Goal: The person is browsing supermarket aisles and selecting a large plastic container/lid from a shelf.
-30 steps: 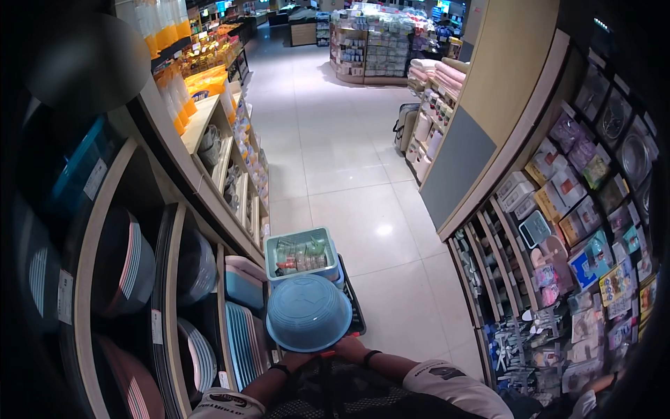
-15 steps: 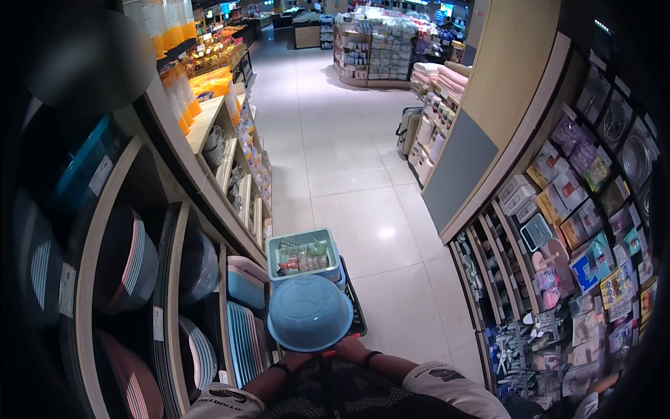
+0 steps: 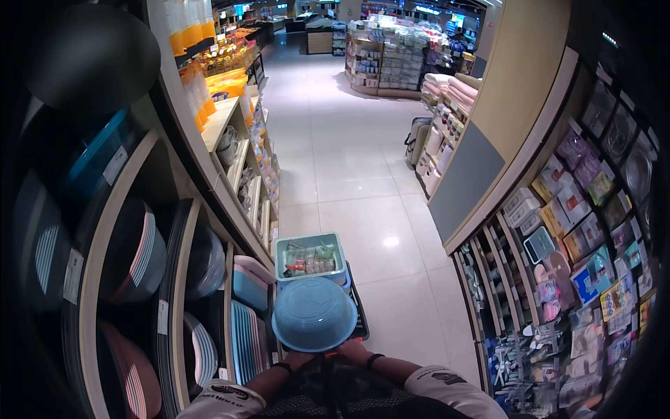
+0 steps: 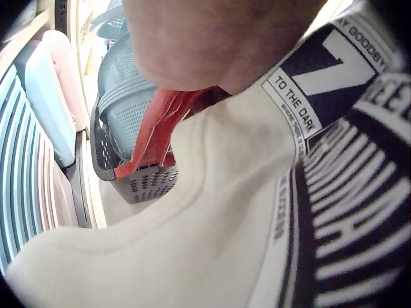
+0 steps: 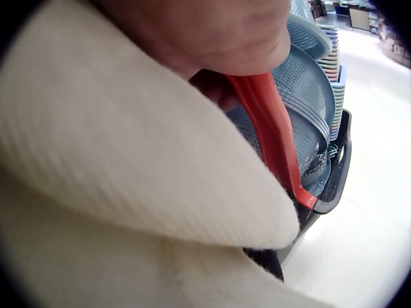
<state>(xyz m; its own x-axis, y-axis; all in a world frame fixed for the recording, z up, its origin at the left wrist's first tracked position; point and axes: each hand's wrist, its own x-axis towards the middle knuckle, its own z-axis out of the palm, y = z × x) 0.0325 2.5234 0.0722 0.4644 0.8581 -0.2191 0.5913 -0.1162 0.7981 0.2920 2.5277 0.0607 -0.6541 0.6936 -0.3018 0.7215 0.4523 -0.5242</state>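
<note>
Both hands are low at the front of a dark shopping basket [image 5: 345,154]. My right hand [image 5: 225,38] curls round its red handle [image 5: 273,122], with fingertips partly showing beneath. In the left wrist view my left hand [image 4: 218,38] lies over the red handle [image 4: 154,131], its fingers mostly hidden. Blue perforated baskets [image 4: 122,90] are stacked inside. From the head view, an upturned blue basin [image 3: 314,314] tops the load just beyond the hands, and a pale green bin [image 3: 310,258] holding clear packaged items sits behind it.
Shelves with stacked basins [image 3: 136,251] and trays [image 3: 248,335] run close along the left. A rack of packaged kitchen goods [image 3: 586,244] lines the right. Tiled floor [image 3: 356,167] stretches ahead between them, towards a display island [image 3: 384,63]; a suitcase [image 3: 417,140] stands by the towel shelf.
The surroundings have shifted slightly right and down in the head view. The basin, bin and both hands moved a little to the right with them; the hold on the handle looks the same.
</note>
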